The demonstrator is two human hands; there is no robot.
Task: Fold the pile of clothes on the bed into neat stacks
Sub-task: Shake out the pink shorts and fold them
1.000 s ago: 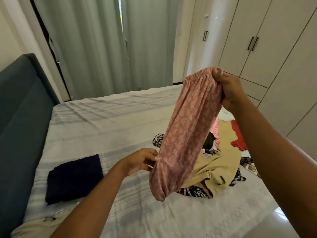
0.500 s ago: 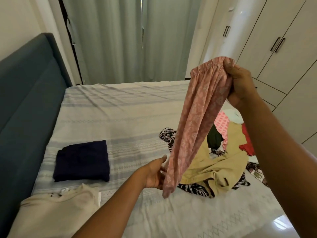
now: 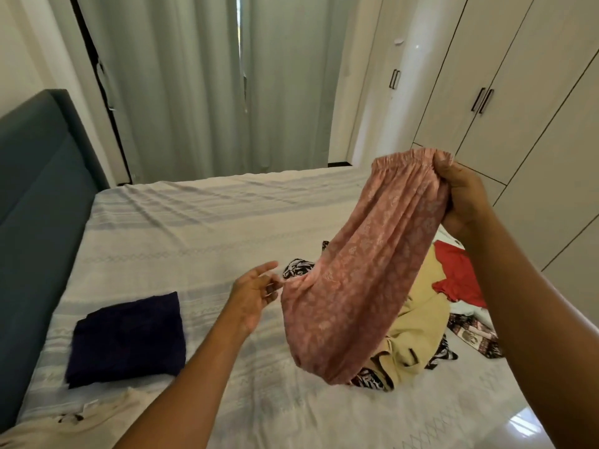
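Bed (image 3: 201,228): pale striped cover, bounded by a dark headboard (image 3: 39,205) at 9 o'clock, grey curtains (image 3: 201,85) past the far edge at 12 o'clock, and wardrobe (image 3: 518,108) doors along 1 to 3 o'clock. Glossy floor (image 3: 525,426) shows at 5 o'clock beyond the near corner. Bare cover runs wide from the centre toward 11 o'clock. Pink garment (image 3: 366,270): patterned, elastic-waisted, hanging in the air at 3 to 4 o'clock, above the pile of clothes (image 3: 418,325), which lies on the bed's right side at 4 o'clock. Right hand (image 3: 460,199): at 2 o'clock, fingers curled tight round the gathered waistband. Left hand (image 3: 254,293): just below centre, fingers loosely spread, holding nothing plainly; its fingertips sit just beside the garment's left edge, contact not determinable. Navy folded garment (image 3: 128,338): flat on the cover at 8 o'clock, well apart from both hands. Cream garment (image 3: 64,426): at 7 o'clock on the near edge, just below the navy one.
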